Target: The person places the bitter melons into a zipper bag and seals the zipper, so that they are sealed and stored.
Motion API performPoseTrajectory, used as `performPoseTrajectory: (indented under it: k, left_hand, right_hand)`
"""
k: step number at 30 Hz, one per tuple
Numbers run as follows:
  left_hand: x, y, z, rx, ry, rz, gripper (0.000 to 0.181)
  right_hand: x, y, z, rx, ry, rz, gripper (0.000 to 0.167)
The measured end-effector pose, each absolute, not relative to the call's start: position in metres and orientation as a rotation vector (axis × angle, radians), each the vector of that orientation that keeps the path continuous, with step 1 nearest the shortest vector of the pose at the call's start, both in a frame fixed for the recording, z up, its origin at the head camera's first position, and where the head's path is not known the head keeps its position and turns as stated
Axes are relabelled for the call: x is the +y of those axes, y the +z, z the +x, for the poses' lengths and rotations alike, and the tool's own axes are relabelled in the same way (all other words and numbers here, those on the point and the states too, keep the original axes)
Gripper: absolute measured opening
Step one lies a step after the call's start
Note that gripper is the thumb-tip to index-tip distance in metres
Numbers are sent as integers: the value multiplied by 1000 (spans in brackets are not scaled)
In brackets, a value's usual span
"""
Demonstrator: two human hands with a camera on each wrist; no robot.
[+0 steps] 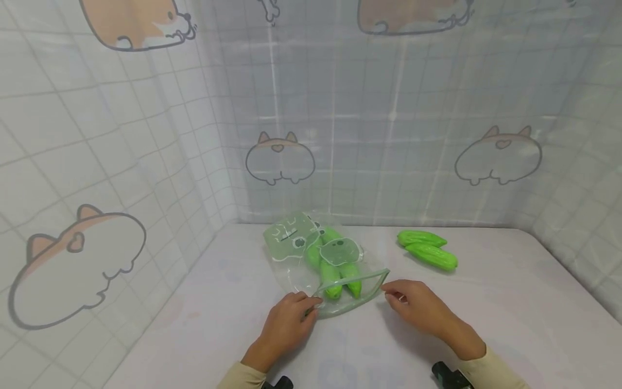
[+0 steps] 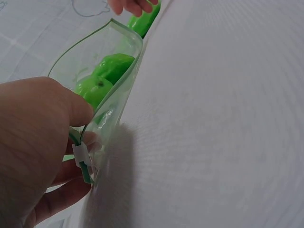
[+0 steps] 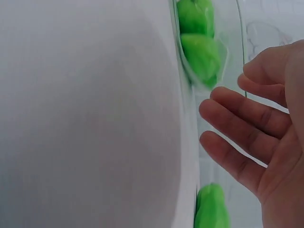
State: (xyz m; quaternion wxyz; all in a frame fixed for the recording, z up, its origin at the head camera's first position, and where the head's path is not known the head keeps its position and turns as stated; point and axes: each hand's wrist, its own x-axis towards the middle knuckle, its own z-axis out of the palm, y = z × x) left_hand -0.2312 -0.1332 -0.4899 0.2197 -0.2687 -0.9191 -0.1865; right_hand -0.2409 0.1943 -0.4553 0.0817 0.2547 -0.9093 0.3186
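Observation:
A clear zip bag (image 1: 286, 275) with green cartoon prints lies on the table, its mouth spread toward me. Green ridged vegetables, which look like bitter melons (image 1: 332, 281), are inside it. My left hand (image 1: 290, 320) pinches the bag's left mouth corner; a white slider (image 2: 81, 154) is beside the fingers in the left wrist view. At the opposite corner, my right hand (image 1: 421, 307) holds the rim lightly between thumb and index finger. Its other fingers (image 3: 237, 156) are spread loosely in the right wrist view.
Two more green vegetables (image 1: 430, 251) lie side by side at the back right of the white table (image 1: 510, 302). A curtain (image 1: 379, 108) with a grid and cartoon dogs stands behind and along both sides.

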Motion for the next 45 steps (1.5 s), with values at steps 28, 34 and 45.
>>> performPoseTrajectory:
  k: [28,34,45]
  left_hand:
    - [-134,-493,-234,-2563,-532,-722,20]
    - [-133,-491,-233,-2560,-544,-715,20]
    - [-133,-492,-233,-2569,-553,-715,20]
  right_hand:
    - [270,-466,-263,-2596,983,334,22]
    - [280,-459,-267,-2625,1099,184,33]
    - [295,-457,-268,-2561,1145,58,38]
